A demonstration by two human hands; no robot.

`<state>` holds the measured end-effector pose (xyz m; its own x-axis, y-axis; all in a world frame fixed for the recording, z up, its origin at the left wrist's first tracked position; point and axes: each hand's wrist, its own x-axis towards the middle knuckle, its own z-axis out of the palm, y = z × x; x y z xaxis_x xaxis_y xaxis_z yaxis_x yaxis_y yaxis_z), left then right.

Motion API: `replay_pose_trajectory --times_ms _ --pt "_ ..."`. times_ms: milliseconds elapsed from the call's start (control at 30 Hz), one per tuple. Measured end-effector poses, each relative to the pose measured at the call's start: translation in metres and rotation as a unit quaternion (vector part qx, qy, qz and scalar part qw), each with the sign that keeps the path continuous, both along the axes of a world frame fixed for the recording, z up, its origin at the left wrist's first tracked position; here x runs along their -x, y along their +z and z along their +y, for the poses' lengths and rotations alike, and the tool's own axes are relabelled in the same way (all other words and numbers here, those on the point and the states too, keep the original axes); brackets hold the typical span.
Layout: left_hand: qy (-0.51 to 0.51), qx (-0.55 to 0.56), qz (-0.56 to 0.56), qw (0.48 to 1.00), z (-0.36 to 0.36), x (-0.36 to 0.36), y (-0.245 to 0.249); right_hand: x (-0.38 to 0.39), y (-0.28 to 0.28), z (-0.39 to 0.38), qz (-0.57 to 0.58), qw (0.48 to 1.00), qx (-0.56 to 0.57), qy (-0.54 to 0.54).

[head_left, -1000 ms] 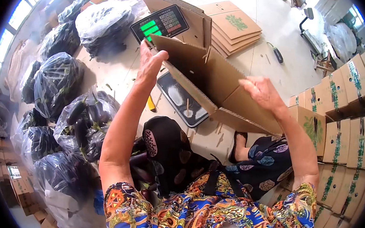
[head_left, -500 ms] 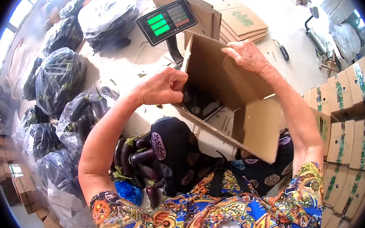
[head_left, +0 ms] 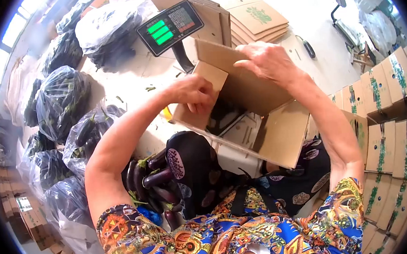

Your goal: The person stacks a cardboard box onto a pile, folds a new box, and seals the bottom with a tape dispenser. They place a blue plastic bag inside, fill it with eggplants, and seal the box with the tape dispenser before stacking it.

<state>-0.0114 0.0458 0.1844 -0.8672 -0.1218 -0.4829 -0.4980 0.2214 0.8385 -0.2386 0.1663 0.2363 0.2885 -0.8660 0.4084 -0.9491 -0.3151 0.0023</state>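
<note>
An opened-out cardboard box (head_left: 246,88) stands tilted in front of me, and the floor shows through its open bottom. With fingers curled, my left hand (head_left: 194,93) is at the box's left end panel. My right hand (head_left: 269,60) grips the top edge of the far wall, thumb on the inner side. Behind the box, a scale display (head_left: 170,28) with green lit panels rises on a post. Loose dark purple eggplants (head_left: 154,181) lie in a heap by my left knee.
Plastic bags of eggplants (head_left: 63,102) line the left side. Flat cardboard sheets (head_left: 257,17) are stacked beyond the box. Taped cartons (head_left: 382,146) are piled along the right. A single dark eggplant (head_left: 308,48) lies on the floor at upper right.
The box's left end panel has swung out and the box has opened wider. My left hand has turned downward over that panel. The whole view has shifted slightly.
</note>
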Motion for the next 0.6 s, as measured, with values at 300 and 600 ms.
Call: replay_pose_trajectory --times_ms 300,600 --pt "0.092 0.019 0.078 0.993 0.012 -0.009 0.004 0.019 -0.003 0.133 -0.164 0.986 -0.027 0.008" --pt "0.322 -0.300 0.391 0.808 0.036 -0.077 -0.023 -0.020 -0.100 0.034 -0.027 0.989 -0.108 0.094"
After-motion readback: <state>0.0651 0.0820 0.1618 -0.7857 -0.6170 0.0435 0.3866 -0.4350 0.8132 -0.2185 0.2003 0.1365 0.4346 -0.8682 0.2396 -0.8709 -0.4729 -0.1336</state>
